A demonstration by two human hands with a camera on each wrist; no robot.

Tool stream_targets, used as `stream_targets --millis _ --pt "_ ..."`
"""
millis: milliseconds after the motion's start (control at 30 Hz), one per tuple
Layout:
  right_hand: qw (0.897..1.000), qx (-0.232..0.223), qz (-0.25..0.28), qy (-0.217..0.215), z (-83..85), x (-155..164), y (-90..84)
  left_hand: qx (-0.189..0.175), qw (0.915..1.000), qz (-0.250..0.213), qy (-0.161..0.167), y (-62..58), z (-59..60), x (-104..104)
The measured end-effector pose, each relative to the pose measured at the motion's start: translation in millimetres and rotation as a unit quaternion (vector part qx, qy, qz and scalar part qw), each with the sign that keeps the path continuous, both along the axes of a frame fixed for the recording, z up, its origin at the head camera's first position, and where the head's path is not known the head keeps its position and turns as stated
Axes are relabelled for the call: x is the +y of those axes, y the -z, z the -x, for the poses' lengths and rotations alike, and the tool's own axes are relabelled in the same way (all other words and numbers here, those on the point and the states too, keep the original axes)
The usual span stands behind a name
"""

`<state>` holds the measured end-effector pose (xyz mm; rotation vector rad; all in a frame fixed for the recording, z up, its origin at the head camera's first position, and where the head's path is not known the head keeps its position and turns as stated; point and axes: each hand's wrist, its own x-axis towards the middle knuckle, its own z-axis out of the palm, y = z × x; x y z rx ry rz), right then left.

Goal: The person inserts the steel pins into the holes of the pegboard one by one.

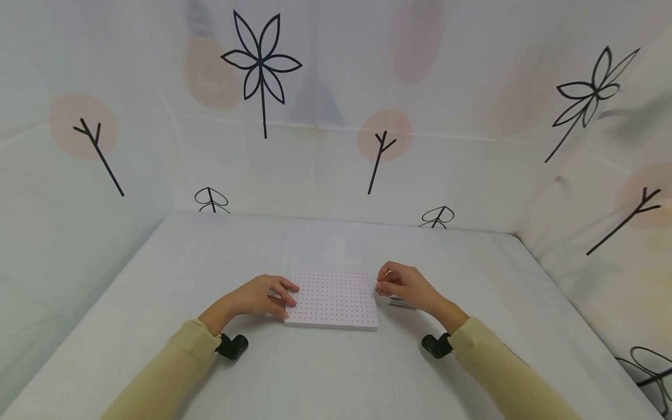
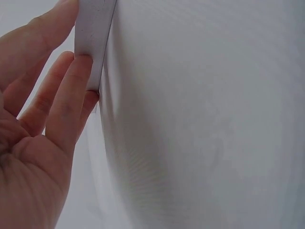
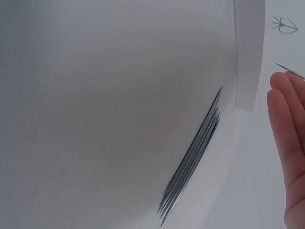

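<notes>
White square pegboard dotted with small red holes (image 1: pixel 333 298) lying flat on the pale tabletop (image 1: pixel 336 373), mid-front. Left hand (image 1: pixel 259 296) steadying its left edge, fingertips curled against the side. Right hand (image 1: pixel 401 284) at the right edge, pinching one thin dark metal pin (image 3: pixel 290 71). Bundle of the same pins (image 3: pixel 193 160) just beside the board. Could easily scatter that loose bundle with a wrist nudge, or miss a hole and bend the pin.
</notes>
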<state>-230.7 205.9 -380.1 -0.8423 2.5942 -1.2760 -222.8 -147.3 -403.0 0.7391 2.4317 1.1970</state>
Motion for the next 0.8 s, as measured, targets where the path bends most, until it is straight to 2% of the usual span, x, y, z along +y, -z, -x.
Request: stream_targets --millis 233,433,567,800 --pt "1.0 0.007 0.007 -0.009 4.9 -3.6 8.0 0.002 1.0 0.005 -0.002 -0.1 0.0 -0.2" --pt "1.0 0.004 0.011 -0.015 4.9 -11.1 7.1 -0.003 0.9999 0.008 -0.008 -1.3 -0.6 -0.3" --pt "1.0 -0.008 0.012 -0.014 -0.5 -19.6 1.6 -0.004 1.0 0.003 -0.004 -2.4 -0.8 0.3" --pt "0.999 -0.027 0.018 -0.028 -16.8 -35.7 -19.3 -0.013 0.9999 -0.001 -0.008 -1.5 -0.5 0.4"
